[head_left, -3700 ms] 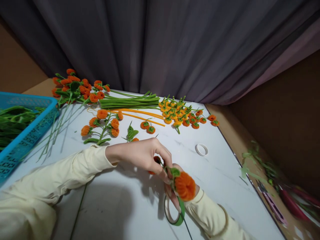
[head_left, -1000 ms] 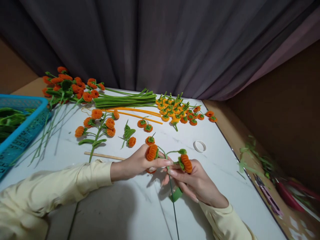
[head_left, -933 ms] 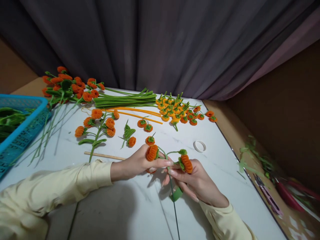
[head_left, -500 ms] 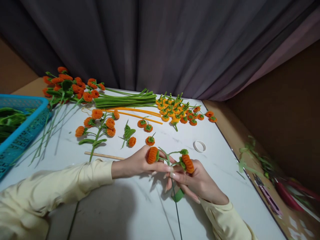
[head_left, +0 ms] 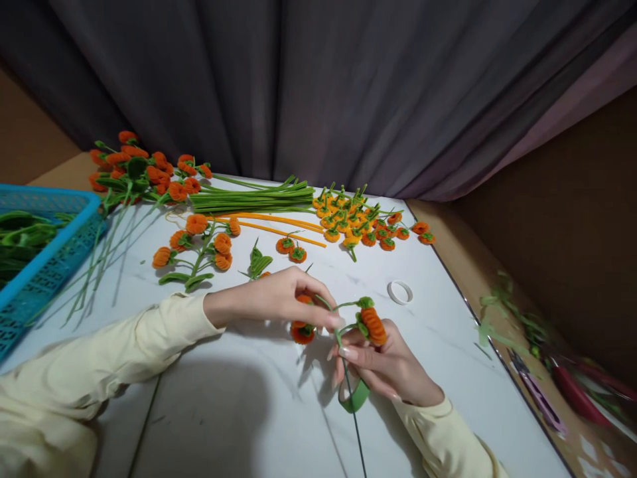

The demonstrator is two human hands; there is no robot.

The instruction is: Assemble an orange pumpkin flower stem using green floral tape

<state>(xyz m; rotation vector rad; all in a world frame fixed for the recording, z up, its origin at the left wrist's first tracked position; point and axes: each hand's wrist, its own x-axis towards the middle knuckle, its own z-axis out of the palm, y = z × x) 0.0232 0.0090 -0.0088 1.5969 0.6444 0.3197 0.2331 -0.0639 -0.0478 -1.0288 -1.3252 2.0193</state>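
My right hand (head_left: 385, 358) is closed, pinching a thin green wire stem (head_left: 355, 425) that hangs down toward me. At the top of that stem sits an orange pipe-cleaner flower (head_left: 372, 325) with a green bud (head_left: 365, 303), just above the right fingers. A roll of green floral tape (head_left: 357, 398) hangs beneath the right hand, by its fingers. My left hand (head_left: 283, 299) reaches in from the left, thumb and finger pinched on the stem's upper part. Another orange flower (head_left: 302, 332) shows beneath the left hand, partly covered by its fingers.
A finished-looking flower spray (head_left: 199, 252) lies left of my hands. Behind are green pipe cleaners (head_left: 253, 200), orange strips (head_left: 279, 226) and yellow flower heads (head_left: 348, 216). A blue basket (head_left: 54, 245) stands left; a white ring (head_left: 400, 292), cutter (head_left: 540, 398) and red-handled tool (head_left: 577, 392) lie right.
My left hand has risen and turned over the stem, its fingers now covering part of the left orange flower, which hangs slightly lower. The right hand keeps its hold, nearly still.
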